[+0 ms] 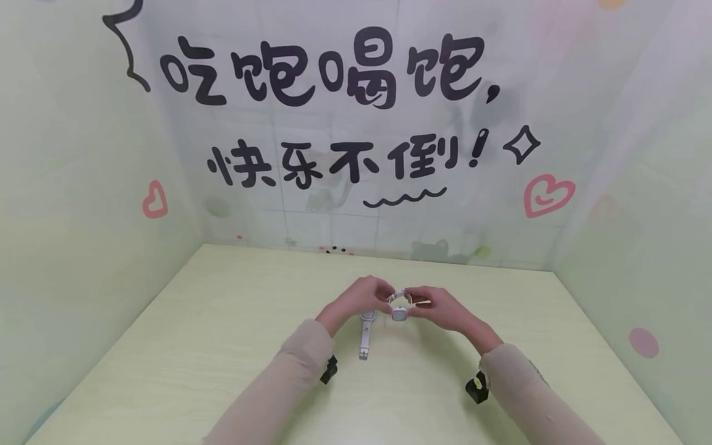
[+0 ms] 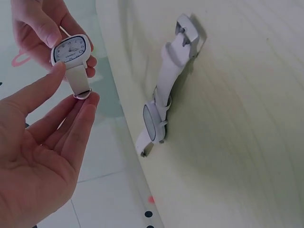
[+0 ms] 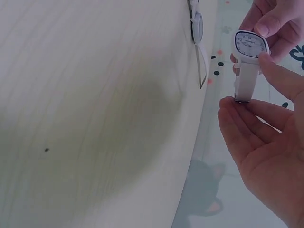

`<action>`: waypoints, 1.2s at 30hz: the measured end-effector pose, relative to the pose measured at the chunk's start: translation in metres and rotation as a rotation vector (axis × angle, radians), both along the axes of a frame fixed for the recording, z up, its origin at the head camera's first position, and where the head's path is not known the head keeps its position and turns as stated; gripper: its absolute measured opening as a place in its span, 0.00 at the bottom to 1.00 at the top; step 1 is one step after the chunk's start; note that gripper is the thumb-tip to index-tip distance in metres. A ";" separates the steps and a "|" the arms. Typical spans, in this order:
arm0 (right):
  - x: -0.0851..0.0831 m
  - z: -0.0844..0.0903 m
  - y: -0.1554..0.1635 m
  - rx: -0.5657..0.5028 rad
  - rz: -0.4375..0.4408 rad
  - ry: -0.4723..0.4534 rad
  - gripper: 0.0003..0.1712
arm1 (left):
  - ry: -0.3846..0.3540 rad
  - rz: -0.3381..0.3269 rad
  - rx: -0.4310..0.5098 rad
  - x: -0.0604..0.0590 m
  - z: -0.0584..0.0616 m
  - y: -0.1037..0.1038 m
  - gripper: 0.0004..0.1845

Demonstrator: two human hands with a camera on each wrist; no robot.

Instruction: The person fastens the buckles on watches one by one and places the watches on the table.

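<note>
Both hands hold a white wristwatch (image 1: 399, 314) between them above the table. Its strap curves into a loop, and its squarish dial (image 2: 71, 49) faces up toward the left wrist camera. My left hand (image 1: 363, 296) pinches one side of the watch, thumb at the case and fingertips at the strap. On the other side my right hand (image 1: 443, 308) grips it in the same way, thumb by the case (image 3: 251, 44). A second white wristwatch (image 2: 154, 121) lies on the table below the left hand, its strap stretched out and buckle toward the person; in the head view the left hand partly covers it.
The pale wood table (image 1: 222, 346) is enclosed by printed walls at the back and both sides. Black lettering covers the back wall (image 1: 334, 216). Black devices (image 1: 329, 369) hang under each wrist. A small dark spot (image 3: 46, 149) marks the tabletop.
</note>
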State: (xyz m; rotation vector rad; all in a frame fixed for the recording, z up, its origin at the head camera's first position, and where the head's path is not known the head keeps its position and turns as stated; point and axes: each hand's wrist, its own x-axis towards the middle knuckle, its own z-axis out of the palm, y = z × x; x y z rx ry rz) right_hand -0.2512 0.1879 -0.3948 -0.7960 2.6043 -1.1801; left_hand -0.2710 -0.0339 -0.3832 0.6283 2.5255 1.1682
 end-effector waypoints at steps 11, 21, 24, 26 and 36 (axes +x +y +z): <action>0.001 -0.005 0.004 0.200 0.044 -0.024 0.26 | 0.025 -0.036 -0.118 0.005 -0.019 0.020 0.19; 0.000 -0.010 0.003 0.320 0.055 0.034 0.24 | 0.002 0.001 -0.206 0.011 -0.018 0.025 0.17; -0.001 -0.010 0.001 0.340 0.057 0.054 0.23 | 0.008 -0.003 -0.212 0.010 -0.019 0.024 0.17; -0.002 -0.008 0.000 0.355 0.063 0.072 0.21 | 0.012 -0.008 -0.213 0.009 -0.019 0.024 0.17; -0.007 0.008 -0.007 0.386 0.013 0.058 0.27 | 0.026 0.004 -0.195 0.007 -0.014 0.013 0.21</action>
